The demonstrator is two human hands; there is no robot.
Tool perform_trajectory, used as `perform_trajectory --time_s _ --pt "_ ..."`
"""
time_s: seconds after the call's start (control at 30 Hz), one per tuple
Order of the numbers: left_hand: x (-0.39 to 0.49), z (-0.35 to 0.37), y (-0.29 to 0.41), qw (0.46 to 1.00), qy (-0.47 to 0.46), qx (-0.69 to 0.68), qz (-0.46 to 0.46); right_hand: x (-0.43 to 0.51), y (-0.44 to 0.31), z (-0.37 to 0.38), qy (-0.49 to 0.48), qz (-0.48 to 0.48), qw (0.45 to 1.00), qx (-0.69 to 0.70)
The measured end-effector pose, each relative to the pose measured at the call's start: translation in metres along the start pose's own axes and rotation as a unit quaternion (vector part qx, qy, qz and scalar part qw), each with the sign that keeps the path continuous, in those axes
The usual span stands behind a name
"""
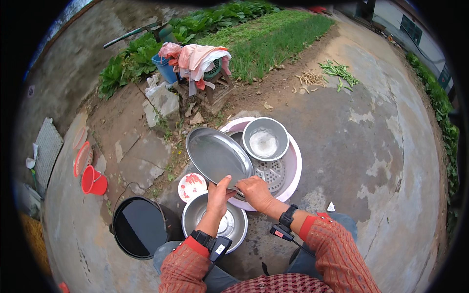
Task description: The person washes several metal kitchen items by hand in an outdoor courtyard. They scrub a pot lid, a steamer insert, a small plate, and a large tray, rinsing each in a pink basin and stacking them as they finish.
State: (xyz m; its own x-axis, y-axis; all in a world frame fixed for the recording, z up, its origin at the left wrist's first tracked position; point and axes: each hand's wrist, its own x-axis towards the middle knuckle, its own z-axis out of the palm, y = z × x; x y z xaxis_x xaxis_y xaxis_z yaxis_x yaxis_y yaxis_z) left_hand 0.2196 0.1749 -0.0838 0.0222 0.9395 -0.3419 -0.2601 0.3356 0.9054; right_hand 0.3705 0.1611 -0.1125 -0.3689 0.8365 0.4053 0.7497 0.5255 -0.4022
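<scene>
A shallow round metal tray (216, 154) is tilted above the left side of a pink basin (295, 164). My left hand (218, 199) grips its near rim, thumb on the inner face and fingers underneath. At the tray's right near edge, my right hand (258, 192) has its fingers curled onto the rim; the fingertips are partly hidden. Inside the pink basin lies a perforated metal steamer plate (271, 172), with a deep metal bowl (265, 141) resting at the far side. Below my left hand stands a wide stainless-steel basin (236, 238) on the ground.
A black bucket (139, 227) of dark liquid stands left, beside a white lid with red print (192, 185). Farther left is a red bucket (94, 181). Ahead, plastic bags (199, 60) cover a stand near a stone block (161, 104). Green pods (339, 73) lie on the concrete.
</scene>
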Motion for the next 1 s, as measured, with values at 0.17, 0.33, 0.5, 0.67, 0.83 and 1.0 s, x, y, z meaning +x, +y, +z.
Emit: perform_trajectory --time_s 0.17,0.33,0.5,0.67,0.83,1.0 --pt "0.005 -0.004 -0.003 0.997 0.073 0.014 0.008 -0.006 -0.018 0.006 0.092 -0.026 0.992 0.079" --pt "0.015 -0.028 0.030 0.996 0.080 0.009 -0.025 -0.016 0.031 0.005 -0.171 0.029 0.971 -0.166" --pt "0.013 -0.033 0.048 0.998 0.034 0.011 -0.045 -0.005 0.032 0.002 -0.016 -0.054 0.989 -0.136" --pt "-0.009 0.004 0.007 0.997 0.050 -0.035 0.038 0.006 -0.008 -0.005 0.041 -0.031 0.997 0.065" --pt "-0.004 -0.004 0.013 0.992 0.100 -0.032 0.075 0.004 -0.011 0.001 0.082 -0.059 0.988 0.114" --pt "0.002 -0.023 0.038 0.994 0.102 -0.024 0.020 -0.003 0.030 -0.004 -0.019 0.009 0.999 -0.027"
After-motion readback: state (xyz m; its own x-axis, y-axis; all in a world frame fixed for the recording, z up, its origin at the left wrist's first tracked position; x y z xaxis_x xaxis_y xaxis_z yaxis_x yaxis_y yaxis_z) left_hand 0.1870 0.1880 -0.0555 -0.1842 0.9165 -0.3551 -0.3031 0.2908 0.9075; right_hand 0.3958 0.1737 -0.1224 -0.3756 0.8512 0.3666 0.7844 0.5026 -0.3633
